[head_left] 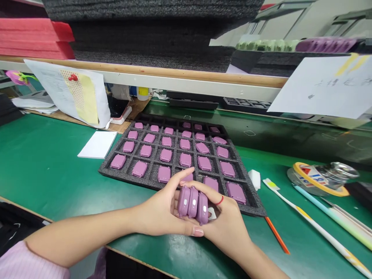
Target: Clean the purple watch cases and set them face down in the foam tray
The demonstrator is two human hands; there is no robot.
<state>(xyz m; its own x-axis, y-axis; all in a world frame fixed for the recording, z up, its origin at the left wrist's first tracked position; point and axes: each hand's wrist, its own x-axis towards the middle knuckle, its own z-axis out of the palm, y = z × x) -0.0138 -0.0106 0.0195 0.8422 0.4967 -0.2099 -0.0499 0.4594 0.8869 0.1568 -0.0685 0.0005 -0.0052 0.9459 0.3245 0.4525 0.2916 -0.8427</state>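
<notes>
Three purple smartwatch-shaped cases (193, 203) stand on edge side by side between my two hands, each with a small white oval on its side. My left hand (158, 211) wraps round them from the left, its thumb passing in front. From the right, my right hand (228, 221) cups the same cases, with a red string on one finger. A small white piece (212, 213) shows by the right palm; what it is I cannot tell. Behind the hands lies a black foam tray (151, 180) holding several similar purple cases in its compartments. My hands hide part of its front edge.
To the right lie a toothbrush (314, 224), an orange stick (277, 235), a white block (255, 179), a pale blue-green pen-like stick (328, 212) and a glass jar (316, 182). White paper (97, 144) lies left of the tray. A shelf (174, 79) bearing black foam spans overhead.
</notes>
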